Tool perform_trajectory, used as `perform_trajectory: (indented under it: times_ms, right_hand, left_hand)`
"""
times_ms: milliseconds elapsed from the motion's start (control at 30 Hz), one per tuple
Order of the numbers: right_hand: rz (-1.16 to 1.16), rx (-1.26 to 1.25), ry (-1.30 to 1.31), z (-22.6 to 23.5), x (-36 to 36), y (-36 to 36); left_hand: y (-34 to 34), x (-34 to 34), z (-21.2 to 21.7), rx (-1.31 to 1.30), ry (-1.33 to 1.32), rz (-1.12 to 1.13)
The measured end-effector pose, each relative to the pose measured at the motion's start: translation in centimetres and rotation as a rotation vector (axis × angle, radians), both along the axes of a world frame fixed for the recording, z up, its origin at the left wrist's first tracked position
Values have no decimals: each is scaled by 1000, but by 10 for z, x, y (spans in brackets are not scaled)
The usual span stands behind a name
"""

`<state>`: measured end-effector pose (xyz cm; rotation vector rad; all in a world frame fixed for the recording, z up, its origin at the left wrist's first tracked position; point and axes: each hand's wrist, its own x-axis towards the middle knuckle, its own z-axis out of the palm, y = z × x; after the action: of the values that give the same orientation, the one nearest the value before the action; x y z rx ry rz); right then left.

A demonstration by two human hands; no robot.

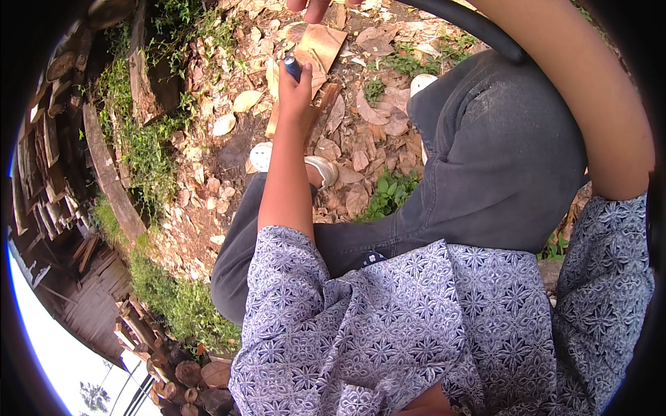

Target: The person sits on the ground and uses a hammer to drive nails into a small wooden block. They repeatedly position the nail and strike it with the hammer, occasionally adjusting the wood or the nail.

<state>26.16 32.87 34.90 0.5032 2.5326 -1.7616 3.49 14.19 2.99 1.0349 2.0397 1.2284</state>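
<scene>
A blue handle (292, 67) is gripped in the left hand (295, 91), near a flat brown piece (324, 47) (apparently wood) on leaf-strewn ground (229, 152); the right hand (316, 7) is cropped, its grip untellable; logs (189, 373) are stacked lower left.

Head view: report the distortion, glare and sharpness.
In the head view, stacked wood curves along the left rim inside a black border; in the head view, the lower-left sky is washed out white, edged with blue fringing; in the head view, the left hand and the blue handle it grips look fairly sharp.
</scene>
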Motion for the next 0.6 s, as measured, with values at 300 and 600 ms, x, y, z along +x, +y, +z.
perform_trajectory:
  times_ms: [300,600]
  right_hand:
    - [-12,7,-16,-4,1,3]
    - [-11,16,-30,-5,0,2]
  left_hand:
    - [11,12,12,-89,-10,-56]
    - [18,2,-15,-49,271,-156]
